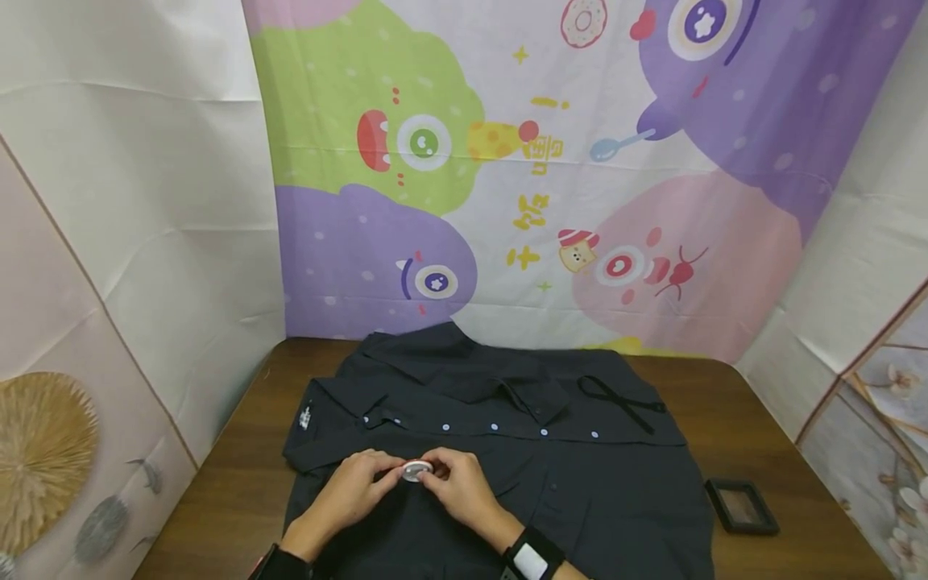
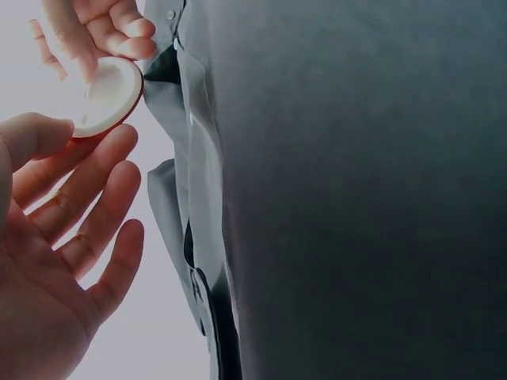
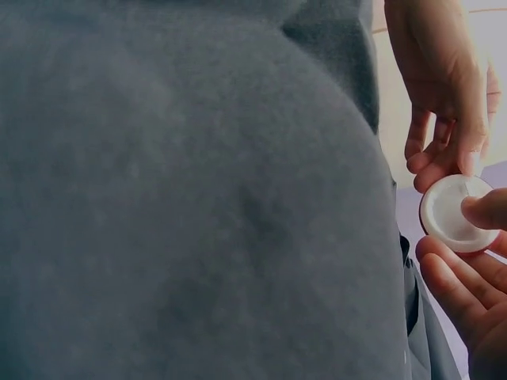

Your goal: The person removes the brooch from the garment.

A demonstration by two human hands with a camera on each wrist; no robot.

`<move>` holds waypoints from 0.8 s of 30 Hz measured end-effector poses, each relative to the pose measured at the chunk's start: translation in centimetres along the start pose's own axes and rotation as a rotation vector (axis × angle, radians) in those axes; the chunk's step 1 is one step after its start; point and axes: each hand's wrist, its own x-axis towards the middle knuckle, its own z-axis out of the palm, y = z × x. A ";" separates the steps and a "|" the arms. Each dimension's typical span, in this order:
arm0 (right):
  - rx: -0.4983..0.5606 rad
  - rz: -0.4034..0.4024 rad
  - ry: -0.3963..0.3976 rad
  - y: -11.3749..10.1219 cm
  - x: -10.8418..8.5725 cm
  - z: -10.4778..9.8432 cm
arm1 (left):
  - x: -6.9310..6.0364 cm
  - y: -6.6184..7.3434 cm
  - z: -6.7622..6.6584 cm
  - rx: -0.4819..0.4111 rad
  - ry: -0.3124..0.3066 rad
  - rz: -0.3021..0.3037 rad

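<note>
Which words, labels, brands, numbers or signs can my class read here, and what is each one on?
"干饭", then an unclear character, then "!": yellow lettering turned sideways on the cartoon backdrop.
White mark on the dark shirt: too small to read.
Round disc: no readable text.

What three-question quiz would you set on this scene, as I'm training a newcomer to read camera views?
1. True or false: the left hand and the right hand both hold the disc.
2. In the head view, where is the frame?
A) Left of the shirt
B) On the shirt
C) Right of the shirt
3. Fill in: the disc has a whitish face and a ___ edge.

Key: 1. True; 2. C; 3. red
</note>
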 end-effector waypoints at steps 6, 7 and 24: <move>0.003 0.005 0.011 -0.1 -0.1 0.1 | 0.0 0.0 0.1 0.026 0.017 0.011; 0.001 0.004 0.012 -0.1 -0.1 0.1 | 0.0 0.0 0.1 0.030 0.021 0.016; -0.025 0.001 0.042 -0.5 -0.3 0.2 | -0.1 -0.2 0.2 0.056 0.033 0.071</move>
